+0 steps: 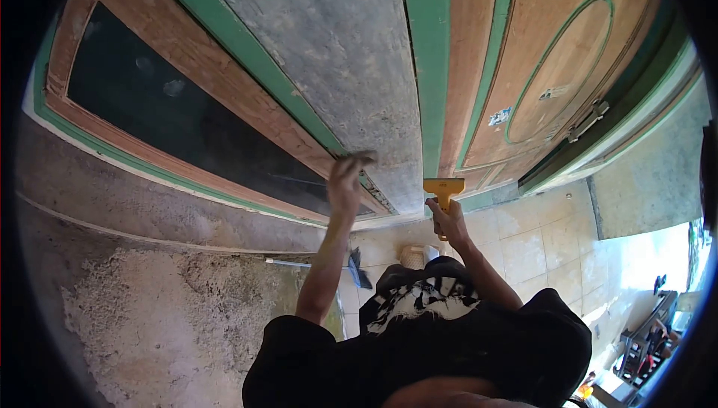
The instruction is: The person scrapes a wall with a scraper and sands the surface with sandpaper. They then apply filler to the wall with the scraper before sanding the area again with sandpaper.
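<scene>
roughly upright, scraper (443,187) points blade-first at door (336,49); right hand (447,221) fingers clench it, left hand (345,183) unclear.

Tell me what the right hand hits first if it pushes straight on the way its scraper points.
The right hand aims its scraper at the door. The blade would first meet the green strip just ahead of it, probably very soon, though depth is unclear.

The pillar (351,56) stood between the window (172,109) on its left and the door (553,71) on its right. The left hand (345,183) lay on the pillar's left edge; the scraper (443,186), in the right hand (447,221), touched its right edge.
</scene>
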The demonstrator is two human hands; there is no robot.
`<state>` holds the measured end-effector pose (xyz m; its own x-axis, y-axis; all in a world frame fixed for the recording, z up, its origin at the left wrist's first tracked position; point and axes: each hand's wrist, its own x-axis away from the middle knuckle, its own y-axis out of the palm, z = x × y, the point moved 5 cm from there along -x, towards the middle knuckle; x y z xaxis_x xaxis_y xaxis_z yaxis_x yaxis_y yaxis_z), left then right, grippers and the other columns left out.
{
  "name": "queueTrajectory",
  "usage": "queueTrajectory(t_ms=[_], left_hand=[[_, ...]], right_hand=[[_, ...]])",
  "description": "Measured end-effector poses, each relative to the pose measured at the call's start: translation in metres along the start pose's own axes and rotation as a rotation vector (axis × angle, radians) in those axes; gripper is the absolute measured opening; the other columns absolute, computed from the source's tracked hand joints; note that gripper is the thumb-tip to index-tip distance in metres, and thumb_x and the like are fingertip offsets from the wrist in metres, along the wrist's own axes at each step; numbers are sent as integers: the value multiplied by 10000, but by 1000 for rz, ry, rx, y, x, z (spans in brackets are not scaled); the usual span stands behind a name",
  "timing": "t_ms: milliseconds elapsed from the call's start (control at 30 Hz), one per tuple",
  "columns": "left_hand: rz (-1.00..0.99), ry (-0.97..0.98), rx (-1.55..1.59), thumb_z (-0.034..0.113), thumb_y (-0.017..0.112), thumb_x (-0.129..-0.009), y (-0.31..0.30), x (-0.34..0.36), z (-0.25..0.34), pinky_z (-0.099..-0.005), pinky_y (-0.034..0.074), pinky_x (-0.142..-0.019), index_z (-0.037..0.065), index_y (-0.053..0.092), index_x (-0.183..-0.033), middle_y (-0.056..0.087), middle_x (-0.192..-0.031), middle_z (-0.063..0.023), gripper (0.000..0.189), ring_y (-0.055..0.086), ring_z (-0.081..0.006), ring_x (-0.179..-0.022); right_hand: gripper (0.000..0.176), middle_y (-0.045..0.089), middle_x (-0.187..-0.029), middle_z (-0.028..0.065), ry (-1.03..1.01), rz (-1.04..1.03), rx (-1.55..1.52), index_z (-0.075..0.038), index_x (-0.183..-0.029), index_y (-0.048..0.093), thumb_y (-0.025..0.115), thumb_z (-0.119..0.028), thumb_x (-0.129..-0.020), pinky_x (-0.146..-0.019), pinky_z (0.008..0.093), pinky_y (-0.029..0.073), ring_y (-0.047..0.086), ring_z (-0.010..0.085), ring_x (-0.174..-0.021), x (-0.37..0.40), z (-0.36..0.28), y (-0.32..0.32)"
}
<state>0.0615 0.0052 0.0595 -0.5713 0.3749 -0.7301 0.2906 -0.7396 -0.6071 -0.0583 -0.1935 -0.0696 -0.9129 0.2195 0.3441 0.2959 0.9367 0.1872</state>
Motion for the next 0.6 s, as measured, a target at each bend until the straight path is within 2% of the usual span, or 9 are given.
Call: queueTrajectory(t_ms=[67, 133, 200, 233, 333, 367, 467, 533, 600], left_hand=[[7, -81, -5, -104, 598, -831, 17, 32, -10, -355, 531, -716, 6, 686, -966, 626, -963, -111, 195, 634, -268, -868], [21, -136, -10, -105, 621, -795, 13, 15, -13, -365, 521, -730, 25, 691, -962, 637, -976, -101, 223, 625, -265, -884], [380, 33, 159, -111, 621, -792, -19, -12, -2, -344, 535, -744, 31, 687, -995, 635, -1001, -99, 256, 629, -253, -892], [327, -11, 0, -136, 612, -767, -34, -34, 13, -333, 544, -743, 35, 681, -1011, 626, -1027, -101, 305, 631, -258, -888], [174, -140, -46, -134, 613, -747, -9, -30, -1, -331, 545, -729, 54, 693, -982, 650, -973, -84, 312, 641, -240, -876], [77, -101, 107, -110, 619, -740, 3, -28, 4, -333, 546, -713, 70, 706, -930, 667, -900, -71, 275, 652, -236, -852], [-56, -264, -131, -92, 617, -752, 44, 33, -33, -335, 544, -698, 69, 713, -899, 670, -839, -77, 238, 657, -247, -816], [-9, -258, 12, -114, 614, -763, 14, -12, -13, -318, 532, -710, 51, 723, -946, 687, -888, -122, 268, 680, -221, -829], [180, -234, -35, -82, 617, -785, -29, -56, 4, -335, 532, -628, 56, 709, -900, 659, -780, -97, 202, 659, -273, -739]], right_hand=[[221, 426, -527, -39, 21, -10, 0, -13, -935, 588, 614, -231, -941, -349, 231, 307, 393, 51, -387, 1, 3, -1], [201, 422, -528, -42, -19, 1, 55, -16, -935, 582, 605, -216, -943, -346, 229, 294, 379, 51, -379, -4, 0, 0], [196, 415, -528, -46, 7, 6, 8, -18, -935, 582, 604, -212, -943, -344, 229, 287, 368, 49, -376, -7, -1, -1], [190, 408, -528, -50, 47, 8, -32, -20, -936, 582, 603, -209, -943, -342, 230, 279, 357, 47, -373, -2, 4, 0], [189, 391, -528, -58, 55, -12, -39, -22, -943, 582, 609, -209, -941, -342, 231, 268, 341, 40, -375, -5, 5, 0], [189, 391, -528, -58, 49, -12, -39, -22, -943, 582, 609, -209, -941, -342, 231, 268, 341, 40, -375, -8, 3, 0], [187, 382, -529, -63, 33, 16, -43, -27, -951, 581, 613, -211, -940, -342, 230, 256, 331, 33, -376, -4, 3, -3], [193, 384, -531, -65, 25, 25, -60, -25, -953, 578, 606, -216, -944, -346, 227, 252, 329, 29, -379, -6, -6, -5], [201, 381, -530, -66, 14, 22, -55, -22, -952, 577, 603, -221, -946, -347, 226, 252, 328, 30, -378, -11, -13, -4]])
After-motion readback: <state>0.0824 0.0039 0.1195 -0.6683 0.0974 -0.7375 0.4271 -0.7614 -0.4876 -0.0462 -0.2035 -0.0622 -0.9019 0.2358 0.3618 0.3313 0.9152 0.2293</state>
